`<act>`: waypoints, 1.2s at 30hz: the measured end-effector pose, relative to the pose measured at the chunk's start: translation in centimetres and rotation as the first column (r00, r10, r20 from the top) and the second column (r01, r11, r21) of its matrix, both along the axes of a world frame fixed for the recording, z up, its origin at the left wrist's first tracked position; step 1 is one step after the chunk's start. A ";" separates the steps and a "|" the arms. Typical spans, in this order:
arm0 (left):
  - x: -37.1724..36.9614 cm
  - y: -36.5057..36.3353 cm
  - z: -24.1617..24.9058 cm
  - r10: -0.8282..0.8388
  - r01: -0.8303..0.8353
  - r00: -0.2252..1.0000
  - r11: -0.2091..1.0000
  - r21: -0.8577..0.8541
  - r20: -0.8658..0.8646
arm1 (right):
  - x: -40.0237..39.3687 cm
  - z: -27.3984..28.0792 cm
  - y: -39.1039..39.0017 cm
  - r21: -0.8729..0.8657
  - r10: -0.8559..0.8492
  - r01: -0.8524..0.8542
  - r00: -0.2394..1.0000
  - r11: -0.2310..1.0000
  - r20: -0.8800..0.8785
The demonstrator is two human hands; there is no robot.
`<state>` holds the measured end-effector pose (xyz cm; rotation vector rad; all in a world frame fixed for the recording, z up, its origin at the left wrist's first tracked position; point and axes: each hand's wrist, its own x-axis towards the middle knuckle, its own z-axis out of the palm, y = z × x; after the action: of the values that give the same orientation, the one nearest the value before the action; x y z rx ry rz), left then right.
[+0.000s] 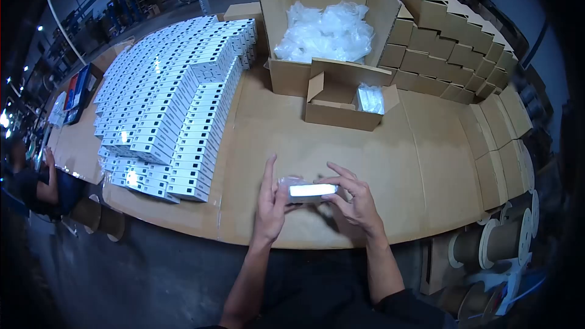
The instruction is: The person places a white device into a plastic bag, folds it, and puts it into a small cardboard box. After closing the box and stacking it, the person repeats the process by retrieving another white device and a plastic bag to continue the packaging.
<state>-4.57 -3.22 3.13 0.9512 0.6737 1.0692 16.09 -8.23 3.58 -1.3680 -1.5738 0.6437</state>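
Note:
Between my hands, over the front of the table, is a slim white box (313, 191) with clear plastic film (291, 181) around its left end. My left hand (269, 208) presses against that wrapped end, its index finger stretched upward. At the other end, my right hand (354, 199) pinches the box between thumb and fingers. Beyond them stands an open cardboard carton (341, 114) with plastic-wrapped white boxes (370, 99) in its right side.
Stacked white boxes (161, 106) fill the left. A large carton (289, 78) of clear plastic bags (329, 31) stands behind. Brown cartons (436, 45) line the back right and right edge (490, 180). Spools (506, 240) sit below right. Another person (46, 186) is at far left.

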 end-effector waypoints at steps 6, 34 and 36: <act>-1.1 0.8 -0.6 -0.018 0.121 0.961 0.925 0.360 -0.277 | 0.8 0.9 0.7 0.124 0.077 -0.099 0.981 0.987 0.176; 6.1 15.4 1.2 0.315 0.528 0.438 0.668 0.524 -0.842 | 9.5 6.0 11.0 0.522 -0.620 0.404 0.702 0.751 0.349; 6.7 15.6 0.6 0.330 0.532 0.427 0.660 0.530 -0.842 | 9.3 4.9 12.2 0.528 -0.649 0.434 0.681 0.730 0.337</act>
<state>2.12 12.38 3.72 2.4298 1.0323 0.5648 25.38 3.98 8.48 -1.6459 -1.4317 -0.4547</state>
